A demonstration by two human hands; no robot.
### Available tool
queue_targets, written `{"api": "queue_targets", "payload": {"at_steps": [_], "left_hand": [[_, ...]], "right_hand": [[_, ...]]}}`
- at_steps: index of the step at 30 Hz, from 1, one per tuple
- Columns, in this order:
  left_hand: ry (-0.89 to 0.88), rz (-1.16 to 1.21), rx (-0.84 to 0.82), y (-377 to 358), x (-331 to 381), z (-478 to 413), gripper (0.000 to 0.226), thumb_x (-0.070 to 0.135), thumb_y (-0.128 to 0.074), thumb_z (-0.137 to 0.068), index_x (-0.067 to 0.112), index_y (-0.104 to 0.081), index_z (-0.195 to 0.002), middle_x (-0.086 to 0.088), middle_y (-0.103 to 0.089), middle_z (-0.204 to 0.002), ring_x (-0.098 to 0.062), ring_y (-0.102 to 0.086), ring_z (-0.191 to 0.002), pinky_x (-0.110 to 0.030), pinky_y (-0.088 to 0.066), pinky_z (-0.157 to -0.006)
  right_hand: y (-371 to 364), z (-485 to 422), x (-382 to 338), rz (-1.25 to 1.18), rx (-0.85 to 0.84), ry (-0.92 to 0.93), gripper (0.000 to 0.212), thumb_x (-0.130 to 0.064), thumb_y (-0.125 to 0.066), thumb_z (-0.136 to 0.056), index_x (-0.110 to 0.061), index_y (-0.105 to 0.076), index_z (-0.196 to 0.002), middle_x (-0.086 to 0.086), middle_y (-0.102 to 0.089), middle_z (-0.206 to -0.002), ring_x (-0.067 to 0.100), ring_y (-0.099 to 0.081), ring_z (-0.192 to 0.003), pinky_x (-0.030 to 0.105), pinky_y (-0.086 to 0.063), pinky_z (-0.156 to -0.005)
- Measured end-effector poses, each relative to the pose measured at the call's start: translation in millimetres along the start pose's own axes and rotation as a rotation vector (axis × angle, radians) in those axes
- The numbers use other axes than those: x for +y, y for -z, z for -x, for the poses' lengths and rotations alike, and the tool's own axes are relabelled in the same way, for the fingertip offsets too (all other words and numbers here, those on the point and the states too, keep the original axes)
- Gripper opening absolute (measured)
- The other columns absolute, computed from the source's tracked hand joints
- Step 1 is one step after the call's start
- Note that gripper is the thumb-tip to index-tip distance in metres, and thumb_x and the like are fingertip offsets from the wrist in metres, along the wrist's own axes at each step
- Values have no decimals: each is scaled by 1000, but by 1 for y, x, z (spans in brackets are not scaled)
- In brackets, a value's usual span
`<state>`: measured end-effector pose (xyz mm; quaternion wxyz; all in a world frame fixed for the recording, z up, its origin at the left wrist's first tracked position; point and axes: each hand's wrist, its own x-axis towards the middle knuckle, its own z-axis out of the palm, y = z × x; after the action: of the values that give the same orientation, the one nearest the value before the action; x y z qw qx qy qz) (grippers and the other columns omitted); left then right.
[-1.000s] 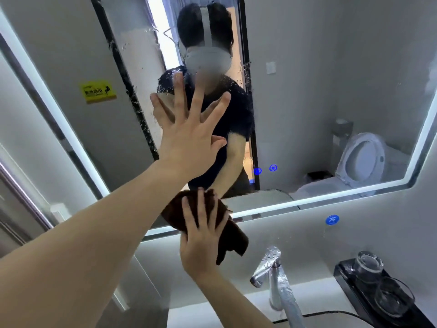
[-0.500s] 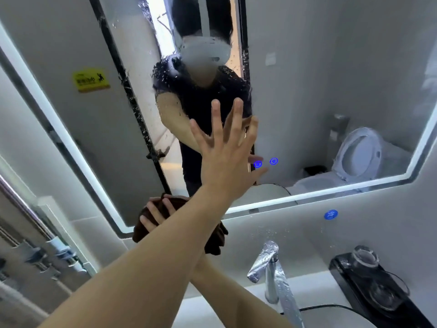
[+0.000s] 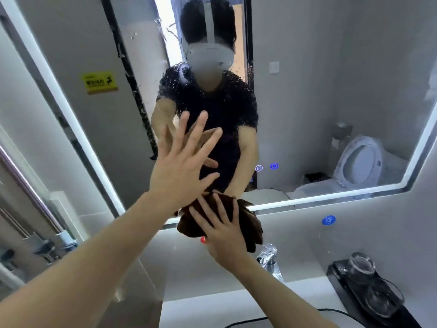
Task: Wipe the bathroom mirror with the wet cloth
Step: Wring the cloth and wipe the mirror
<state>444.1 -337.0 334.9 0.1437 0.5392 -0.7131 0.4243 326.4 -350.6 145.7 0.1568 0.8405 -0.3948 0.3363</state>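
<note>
The bathroom mirror with a lit frame fills the upper view; water drops speckle its middle. My left hand lies flat on the glass with fingers spread and straight. Below it, my right hand presses a dark brown cloth against the mirror's lower lit edge, fingers spread over it. Part of the cloth hangs down below the frame, and my left wrist covers its upper left part.
A chrome tap stands below the cloth over the white counter. A black tray with glass cups sits at the right. Blue touch icons glow on the mirror. A towel rail is at the left.
My right hand has slid the cloth to the right along the mirror's bottom edge. My left hand stays flat on the glass and has shifted slightly left of the blue icons.
</note>
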Motion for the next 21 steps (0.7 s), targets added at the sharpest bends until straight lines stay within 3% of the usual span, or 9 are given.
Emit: {"api": "queue_targets", "payload": {"at_steps": [4, 8, 11, 17, 19, 21], "left_hand": [[78, -63, -102, 2, -78, 57, 79, 55, -45, -96, 31, -13, -164, -10, 2, -172, -41, 4, -157, -68, -7, -122], [179, -13, -261, 12, -124, 117, 76, 49, -44, -95, 32, -13, -163, -8, 7, -172, -36, 3, -158, -66, -10, -123], [272, 68, -327, 16, -128, 153, 77, 45, -53, -96, 32, -16, -163, -7, 12, -172, -34, 3, -158, -62, -8, -125], [426, 357, -508, 25, -97, 196, 82, 36, -58, -96, 38, -8, -161, 0, 21, -169, -25, 16, -157, -47, 6, -128], [441, 402, -542, 26, -89, 204, 81, 34, -59, -94, 37, -13, -161, -2, 15, -171, -26, 11, -158, -45, 3, -128], [494, 453, -586, 28, -84, 207, 73, 32, -58, -94, 32, -25, -158, -6, -2, -170, -26, 1, -158, -42, -2, -127]], "right_hand": [[6, -5, -11, -31, -39, -74, 100, -17, -75, -75, -29, -25, -161, -1, -13, -172, 36, -6, -158, 71, -9, -120], [6, -20, -27, -109, 78, -110, 87, -9, -69, -82, -25, -33, -159, 2, -19, -171, 40, -10, -157, 76, -14, -116], [7, -36, -50, -131, 135, -104, 81, -8, -67, -84, -23, -38, -158, 3, -20, -170, 40, -9, -157, 76, -10, -117], [-5, -67, -103, -40, 51, 64, 80, -10, -65, -87, -26, -34, -159, 5, -15, -171, 40, -5, -157, 74, -7, -119], [-11, -73, -118, 8, -29, 163, 83, -9, -68, -84, -27, -35, -158, 4, -18, -171, 39, -7, -157, 72, -4, -119], [-14, -74, -124, 5, -66, 223, 79, -8, -71, -80, -25, -44, -153, 2, -34, -165, 37, -18, -155, 69, -3, -120]]}}
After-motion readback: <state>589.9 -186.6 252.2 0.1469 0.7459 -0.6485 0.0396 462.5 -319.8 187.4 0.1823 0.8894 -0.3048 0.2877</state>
